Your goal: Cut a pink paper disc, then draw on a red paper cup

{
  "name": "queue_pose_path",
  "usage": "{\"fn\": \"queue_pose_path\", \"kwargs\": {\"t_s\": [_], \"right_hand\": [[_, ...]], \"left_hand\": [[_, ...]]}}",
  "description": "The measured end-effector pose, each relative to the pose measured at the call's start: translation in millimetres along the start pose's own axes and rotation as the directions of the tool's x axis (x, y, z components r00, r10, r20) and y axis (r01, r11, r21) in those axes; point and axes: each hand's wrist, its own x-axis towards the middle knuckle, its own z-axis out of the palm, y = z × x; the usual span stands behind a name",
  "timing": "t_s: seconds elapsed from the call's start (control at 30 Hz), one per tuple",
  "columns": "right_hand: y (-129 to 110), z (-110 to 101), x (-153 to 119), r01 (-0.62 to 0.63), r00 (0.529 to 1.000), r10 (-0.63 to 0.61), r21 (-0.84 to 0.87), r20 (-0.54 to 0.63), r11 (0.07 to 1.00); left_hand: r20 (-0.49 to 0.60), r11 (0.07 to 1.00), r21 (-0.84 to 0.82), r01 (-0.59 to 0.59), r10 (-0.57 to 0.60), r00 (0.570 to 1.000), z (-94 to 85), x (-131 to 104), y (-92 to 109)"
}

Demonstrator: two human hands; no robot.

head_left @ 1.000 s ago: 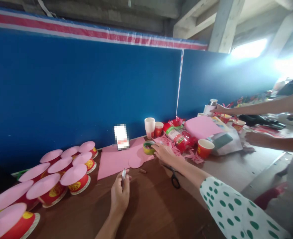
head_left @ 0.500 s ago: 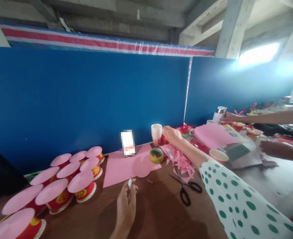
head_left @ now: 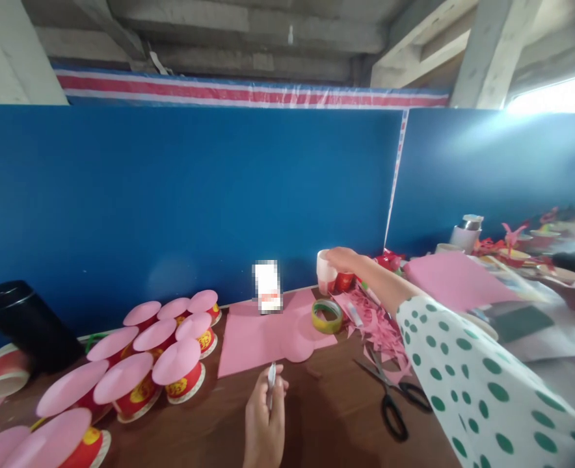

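Observation:
My left hand (head_left: 265, 409) is closed around a slim white pen-like tube (head_left: 272, 376), its tip pointing up above the brown table. Farther off, my right hand (head_left: 343, 260), at the end of a sleeve with green dots, has its fingers over the rim of a white paper cup (head_left: 325, 279). Beside that cup stands a red cup (head_left: 345, 282), partly hidden under the hand. Pink paper sheets (head_left: 248, 344) and a pink paper disc (head_left: 299, 348) lie between my hands. A roll of tape (head_left: 327, 316) sits on the sheets' right corner.
Several red cups topped with pink discs (head_left: 177, 361) stand at left, near a black bottle (head_left: 34, 325) and a tipped cup (head_left: 5, 372). Black-handled scissors (head_left: 393, 409) and pink paper strips (head_left: 378, 331) lie at right. A blue partition (head_left: 219, 182) rises behind the table.
The view has swung left. My right hand has shifted from the red cup onto the white cup's rim. My left hand keeps the white tube. Another person's arm at right has left the view.

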Motion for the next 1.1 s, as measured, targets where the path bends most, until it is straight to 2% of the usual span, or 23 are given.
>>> {"fn": "queue_pose_path", "kwargs": {"t_s": [0.2,0.4,0.53,0.63,0.7,0.73,0.77,0.83,0.87,0.93,1.0,1.07,1.1], "right_hand": [[1.5,-7.6,11.6,-0.002,0.999,0.007,-0.108,0.041,0.994],[-3.0,-14.9,8.9,-0.09,0.991,0.076,-0.122,-0.113,0.988],[1.6,-28.5,1.9,-0.142,0.968,0.121,-0.084,-0.219,0.986],[2.9,-38.3,-9.0,-0.155,0.922,0.174,0.081,-0.346,0.985],[-4.1,-36.5,-25.0,-0.066,0.88,0.221,0.352,-0.421,0.934],[-11.0,-31.4,-36.7,0.01,0.875,0.236,0.503,-0.422,0.864],[-20.4,-23.2,-51.0,0.093,0.88,0.248,0.657,-0.406,0.748],[-46.2,2.3,-85.7,0.186,0.921,0.237,0.883,-0.31,0.431],[-62.0,18.4,-104.6,0.201,0.949,0.185,0.94,-0.257,0.276],[-96.8,53.1,-141.2,0.175,0.978,0.119,0.985,-0.173,-0.004],[-131.6,85.7,-170.4,0.12,0.991,0.086,0.969,-0.103,-0.216],[-160.7,111.5,-188.5,0.071,0.997,0.036,0.935,-0.062,-0.348],[-171.4,121.4,-193.5,0.046,0.999,0.014,0.92,-0.044,-0.388]], "left_hand": [[-0.005,1.0,-0.021,0.021,-0.021,1.0,0.4,-0.4,-1.3],[-0.002,1.0,-0.013,-0.005,0.005,1.0,-0.7,-0.9,1.4],[-0.016,0.999,-0.031,-0.015,0.014,1.0,-1.1,-1.1,2.2],[-0.022,0.999,-0.048,-0.017,0.016,1.0,-1.9,-0.1,2.3],[-0.03,0.997,-0.075,-0.025,0.023,0.999,-2.8,0.7,3.3],[-0.032,0.995,-0.09,-0.031,0.028,0.999,-3.3,0.9,4.3],[-0.035,0.994,-0.101,-0.04,0.036,0.999,-3.8,0.8,5.7],[-0.046,0.991,-0.115,-0.063,0.058,0.997,-4.5,0.0,9.6],[-0.063,0.989,-0.122,-0.081,0.074,0.995,-4.7,-0.8,11.9],[-0.091,0.981,-0.161,-0.112,0.098,0.991,-4.7,-2.1,16.0],[-0.142,0.96,-0.234,-0.153,0.122,0.982,-5.4,-2.5,18.6],[-0.175,0.941,-0.299,-0.157,0.108,0.979,-7.6,-1.6,19.2],[-0.132,0.938,-0.327,-0.111,0.071,0.989,-9.3,-0.8,18.9]]}}
